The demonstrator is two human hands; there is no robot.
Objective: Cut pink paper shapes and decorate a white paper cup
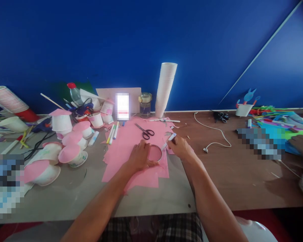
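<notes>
Small round cup [155, 153] sits mouth-up on the pink paper sheets [131, 158], near the middle of the table [73, 191]. Its axis runs vertical; no long axis across the table, since it is round. It looks like thin paper: judged light, easily crushed at the rim, best held by pressing on the side wall low down.

Left hand [140, 155] lies flat against the cup's left side, fingers curled round the near edge, pinning it to the paper. Right hand [179, 147] is closed on a white marker [168, 141]; the marker's long axis runs from upper right down to lower left, tip at the cup's right rim. The hands sit close together, cup between them.

Outward: black scissors [145, 131] lie just behind on the pink paper, handles toward the person. Pink-topped cups [73, 155] cluster at the left. Tall cup stack [166, 88] stands by the blue wall. White cable [213, 134] trails to the right.
</notes>
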